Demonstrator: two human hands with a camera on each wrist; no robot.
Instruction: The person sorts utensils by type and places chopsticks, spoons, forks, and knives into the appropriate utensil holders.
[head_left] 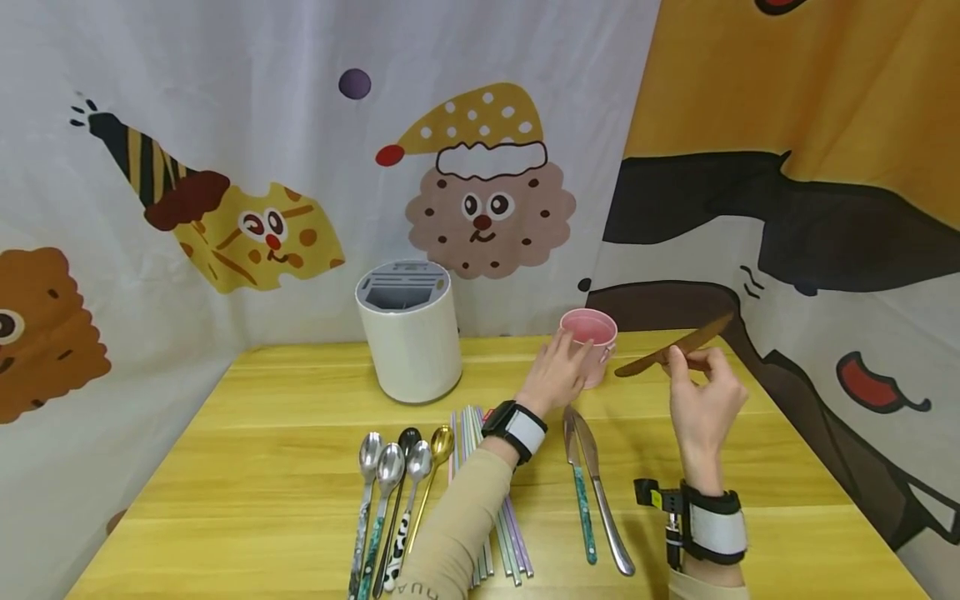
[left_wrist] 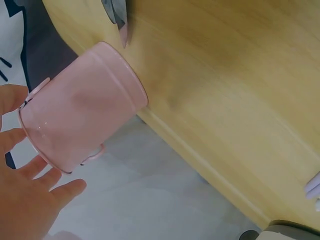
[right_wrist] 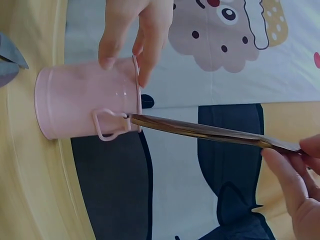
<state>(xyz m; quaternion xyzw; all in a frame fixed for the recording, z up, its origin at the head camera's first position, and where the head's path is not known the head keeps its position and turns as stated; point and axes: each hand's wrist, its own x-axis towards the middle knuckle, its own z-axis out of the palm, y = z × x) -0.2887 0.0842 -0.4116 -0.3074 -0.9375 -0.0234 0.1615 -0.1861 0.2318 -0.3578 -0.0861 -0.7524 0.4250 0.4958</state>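
Observation:
In the head view my left hand is at the rim of a small pink bucket, its fingers spread and loosely extended. The left wrist view shows the fingertips right along the rim of the bucket, which has small handles on its sides. My right hand pinches a brown table knife near its middle, just right of the bucket. Seen from the right wrist, the blunt end of the knife overlaps the bucket's rim beside a handle.
A white utensil holder with a grey divided top stands at the back. Several spoons lie at front left. Pastel straws or chopsticks lie under my left forearm. Two knives lie between my arms. A printed cloth hangs behind.

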